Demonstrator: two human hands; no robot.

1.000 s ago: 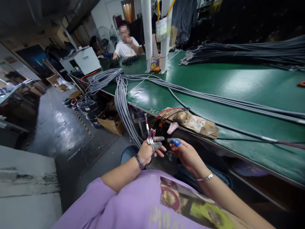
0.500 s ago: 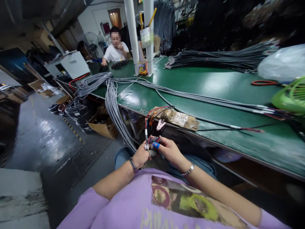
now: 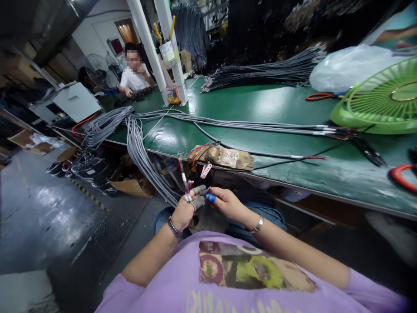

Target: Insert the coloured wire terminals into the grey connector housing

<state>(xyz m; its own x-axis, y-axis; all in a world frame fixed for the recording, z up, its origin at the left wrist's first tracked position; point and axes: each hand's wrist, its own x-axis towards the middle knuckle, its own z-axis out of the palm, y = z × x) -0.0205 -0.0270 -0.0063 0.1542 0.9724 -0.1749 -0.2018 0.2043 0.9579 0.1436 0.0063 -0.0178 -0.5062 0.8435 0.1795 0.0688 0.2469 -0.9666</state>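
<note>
My left hand, with grey covers on its fingers, is closed on a grey cable whose white-wrapped end and coloured wires stick up over the thumb side. My right hand, a blue wrap on one fingertip, pinches close beside the left fingertips; small wire ends show there, too small to tell apart. Both hands are held in front of the bench edge. Just beyond them, a pink clip hangs by a taped cardboard piece. A bundle of grey cables droops off the bench to the left.
The green bench carries long grey cables, a dark cable bundle, a plastic bag, a green fan and pliers. Across it sits a person in white. Cardboard box below left.
The view has swung to the right, showing more of the fan. My left fingers have straightened somewhat, and the right fingertips are now at their tips rather than over the coloured wires.
</note>
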